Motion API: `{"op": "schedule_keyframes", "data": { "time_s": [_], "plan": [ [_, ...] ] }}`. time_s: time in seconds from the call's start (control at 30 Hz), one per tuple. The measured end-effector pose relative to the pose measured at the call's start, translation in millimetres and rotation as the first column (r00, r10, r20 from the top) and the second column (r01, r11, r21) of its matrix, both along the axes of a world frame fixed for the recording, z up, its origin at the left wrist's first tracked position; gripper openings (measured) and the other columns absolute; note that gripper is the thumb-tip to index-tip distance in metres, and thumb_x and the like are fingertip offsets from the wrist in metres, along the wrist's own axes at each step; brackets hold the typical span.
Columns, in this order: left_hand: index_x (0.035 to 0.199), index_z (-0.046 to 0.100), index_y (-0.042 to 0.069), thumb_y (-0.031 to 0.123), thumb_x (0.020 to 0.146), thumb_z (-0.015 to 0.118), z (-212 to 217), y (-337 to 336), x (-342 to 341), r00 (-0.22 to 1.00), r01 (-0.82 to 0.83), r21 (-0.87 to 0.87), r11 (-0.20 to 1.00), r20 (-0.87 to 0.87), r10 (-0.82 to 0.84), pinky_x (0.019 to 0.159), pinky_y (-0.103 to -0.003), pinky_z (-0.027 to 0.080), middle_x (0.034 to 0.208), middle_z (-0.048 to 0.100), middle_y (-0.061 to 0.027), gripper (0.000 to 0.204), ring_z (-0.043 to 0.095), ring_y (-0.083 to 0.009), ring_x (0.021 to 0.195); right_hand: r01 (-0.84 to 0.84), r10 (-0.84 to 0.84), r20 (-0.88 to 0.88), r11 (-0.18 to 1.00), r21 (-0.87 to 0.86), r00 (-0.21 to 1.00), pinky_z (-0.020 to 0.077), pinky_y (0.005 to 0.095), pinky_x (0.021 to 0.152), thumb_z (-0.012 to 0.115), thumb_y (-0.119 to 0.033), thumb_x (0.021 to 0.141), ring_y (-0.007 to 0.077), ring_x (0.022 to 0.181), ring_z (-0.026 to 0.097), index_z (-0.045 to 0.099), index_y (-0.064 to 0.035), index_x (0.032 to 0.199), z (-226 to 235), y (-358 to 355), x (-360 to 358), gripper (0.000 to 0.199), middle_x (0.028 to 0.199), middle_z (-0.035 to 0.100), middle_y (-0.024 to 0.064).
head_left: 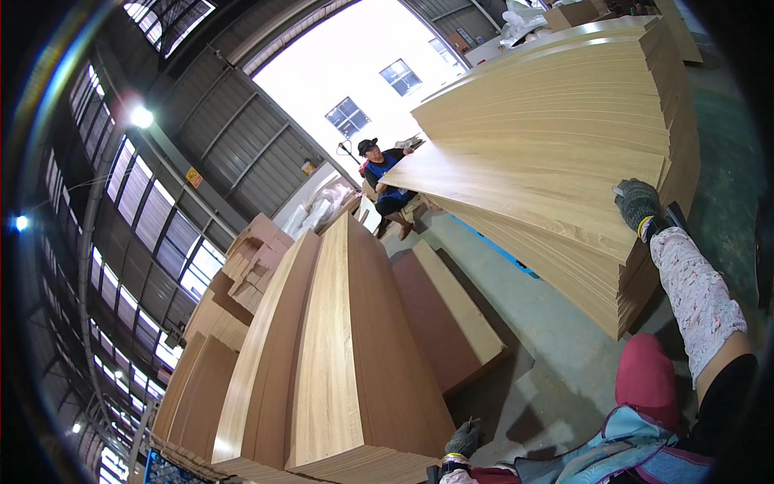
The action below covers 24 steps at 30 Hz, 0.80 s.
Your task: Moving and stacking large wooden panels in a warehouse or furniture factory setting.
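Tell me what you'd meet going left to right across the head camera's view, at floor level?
Tall stack of wood panels → left hand in a grey glove → low reddish-brown board stack → big fanned pile of light sheets → right hand, gloved, resting on that pile.

Grey concrete floor (516, 298): tall board stack (556, 153) far side, long stacks (339, 355) near-left, low stack (447, 310) between.

The right hand (637, 203), in a grey work glove, is raised high with its arm stretched out nearly straight in a floral sleeve, its fingers (627, 194) curled and spread. The left hand (465, 440), gloved the same, sits low near the body, fingers loosely bent.
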<state>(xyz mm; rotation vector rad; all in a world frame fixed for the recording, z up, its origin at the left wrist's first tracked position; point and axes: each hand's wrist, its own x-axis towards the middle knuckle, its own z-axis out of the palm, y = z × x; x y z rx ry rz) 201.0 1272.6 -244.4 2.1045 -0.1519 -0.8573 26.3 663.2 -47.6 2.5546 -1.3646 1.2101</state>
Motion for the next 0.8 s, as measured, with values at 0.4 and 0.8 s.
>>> {"op": "schedule_keyframes", "data": {
  "time_s": [0.4,0.8],
  "plan": [
    [0.122,0.055,0.012,0.029,0.095,0.051,-3,5,2,0.999,0.015,0.03,0.999,0.032,-0.016,0.067,-0.029,0.05,0.094,0.063,-0.0052,0.032,0.059,-0.0158,0.078,-0.012,0.016,0.048,0.997,-0.074,0.999,0.0466,0.0435,0.085,0.07,-0.029,0.073,0.0308,0.096,0.062,0.068,-0.0066,0.1,-8,-5,5,0.035,0.097,0.067,0.0148],
    [0.122,0.055,0.013,0.029,0.095,0.051,-1,1,2,1.0,-0.022,-0.007,1.0,-0.008,0.022,0.067,-0.028,0.05,0.089,0.063,-0.0067,0.032,0.06,-0.017,0.076,-0.038,0.039,0.05,0.999,-0.038,0.998,0.0457,0.0437,0.085,0.068,-0.026,0.074,0.0332,0.094,0.06,0.066,-0.0056,0.1,-5,-5,1,0.033,0.098,0.065,0.0168]
  ]
}}
